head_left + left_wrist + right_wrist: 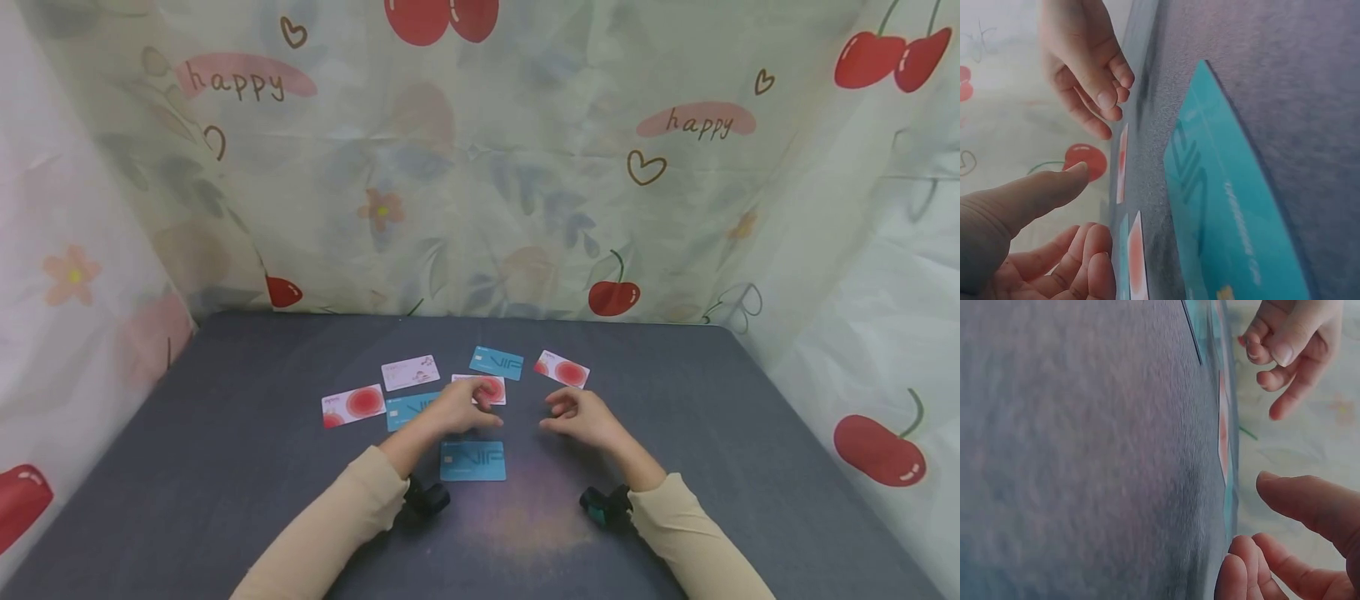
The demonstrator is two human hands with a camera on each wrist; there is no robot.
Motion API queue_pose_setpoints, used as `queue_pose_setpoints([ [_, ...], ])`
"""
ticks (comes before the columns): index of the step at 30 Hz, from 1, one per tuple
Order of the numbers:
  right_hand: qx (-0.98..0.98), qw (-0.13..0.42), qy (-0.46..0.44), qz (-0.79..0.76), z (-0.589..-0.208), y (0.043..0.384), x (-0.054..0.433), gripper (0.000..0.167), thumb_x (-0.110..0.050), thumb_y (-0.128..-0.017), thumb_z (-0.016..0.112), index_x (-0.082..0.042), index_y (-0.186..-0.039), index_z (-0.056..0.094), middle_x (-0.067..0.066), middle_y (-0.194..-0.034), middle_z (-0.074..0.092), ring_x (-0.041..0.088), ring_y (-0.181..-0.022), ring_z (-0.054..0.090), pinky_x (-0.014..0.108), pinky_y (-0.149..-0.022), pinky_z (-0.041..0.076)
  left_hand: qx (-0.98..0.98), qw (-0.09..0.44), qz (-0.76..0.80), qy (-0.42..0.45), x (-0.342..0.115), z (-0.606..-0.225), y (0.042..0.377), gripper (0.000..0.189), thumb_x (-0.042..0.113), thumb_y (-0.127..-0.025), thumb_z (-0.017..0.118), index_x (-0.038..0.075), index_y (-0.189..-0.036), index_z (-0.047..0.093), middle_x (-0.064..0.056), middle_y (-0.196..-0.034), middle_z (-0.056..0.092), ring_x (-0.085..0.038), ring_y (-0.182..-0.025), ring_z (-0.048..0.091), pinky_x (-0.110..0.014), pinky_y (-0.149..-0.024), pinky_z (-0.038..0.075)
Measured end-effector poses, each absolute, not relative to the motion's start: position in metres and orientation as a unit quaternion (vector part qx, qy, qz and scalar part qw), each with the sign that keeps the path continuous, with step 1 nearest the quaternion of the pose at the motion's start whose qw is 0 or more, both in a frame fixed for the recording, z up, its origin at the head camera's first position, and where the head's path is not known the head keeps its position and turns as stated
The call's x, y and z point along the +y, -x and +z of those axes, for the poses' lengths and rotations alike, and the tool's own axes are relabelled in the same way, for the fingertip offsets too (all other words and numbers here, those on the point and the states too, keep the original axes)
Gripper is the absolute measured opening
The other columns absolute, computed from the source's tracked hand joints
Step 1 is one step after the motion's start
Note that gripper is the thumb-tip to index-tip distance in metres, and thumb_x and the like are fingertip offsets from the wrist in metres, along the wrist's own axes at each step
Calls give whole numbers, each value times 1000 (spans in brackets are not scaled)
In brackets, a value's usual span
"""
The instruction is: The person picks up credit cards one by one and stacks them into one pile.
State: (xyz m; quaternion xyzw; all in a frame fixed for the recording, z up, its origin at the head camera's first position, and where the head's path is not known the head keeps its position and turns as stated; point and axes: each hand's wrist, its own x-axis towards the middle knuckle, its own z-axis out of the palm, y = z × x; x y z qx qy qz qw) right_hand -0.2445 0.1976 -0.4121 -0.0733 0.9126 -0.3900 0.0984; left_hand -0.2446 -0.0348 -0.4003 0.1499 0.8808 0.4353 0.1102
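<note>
My left hand (455,410) hovers over the middle of a group of cards, fingers loosely bent and nothing in its grasp. Just in front of it lies a blue VIP card (472,461), which looms large in the left wrist view (1229,206). Behind the hand, a white card with a red circle (495,392) is partly covered. Another blue card (405,412) shows beside the left wrist, also partly hidden. My right hand (588,419) is held to the right, thumb apart from the loosely curled fingers, holding nothing. Beyond its fingertips lies a red-and-white card (564,370).
Farther back are a blue VIP card (496,362) and a pale pink card (409,372). One more red-and-white card (345,407) lies at the left. The dark tabletop (247,467) meets a patterned cloth (480,233) along its back edge, with cloth on both sides.
</note>
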Motion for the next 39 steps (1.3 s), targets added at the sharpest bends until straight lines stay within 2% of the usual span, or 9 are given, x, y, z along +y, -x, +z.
queue_pose_setpoints([
  [7,912,79,69,-397,-415,253,208,43,-18,-79,74,5,-113,60,17,-97,63,18,-82,58,26,-71,50,887,95,423,-159,-21,-400,255,51,17,-74,77,-2,-117,58,-12,-91,63,-15,-76,53,-23,-67,45],
  [14,913,68,34,-401,-419,261,220,42,-19,-79,72,5,-112,60,14,-92,64,16,-78,56,21,-67,46,882,100,430,-164,-5,-401,265,51,16,-75,76,-3,-118,58,-8,-83,62,-12,-69,51,-21,-64,42],
  [21,906,58,11,-418,-424,269,230,41,-16,-78,73,7,-111,60,12,-87,63,9,-69,54,19,-62,46,883,102,431,-155,9,-403,275,48,18,-76,74,-3,-117,59,-10,-89,65,-13,-71,54,-22,-66,44],
  [30,904,72,-22,-420,-422,278,241,44,-18,-81,71,6,-115,57,11,-88,61,11,-70,53,19,-63,46,887,101,436,-115,23,-408,288,48,22,-80,71,2,-121,57,-11,-99,65,-19,-81,60,-25,-69,46],
  [39,897,74,-45,-434,-419,286,245,46,-19,-79,72,6,-114,56,12,-89,61,12,-71,56,21,-65,49,870,98,474,-100,33,-414,296,47,17,-82,68,-1,-124,55,-17,-103,63,-23,-83,60,-29,-72,50],
])
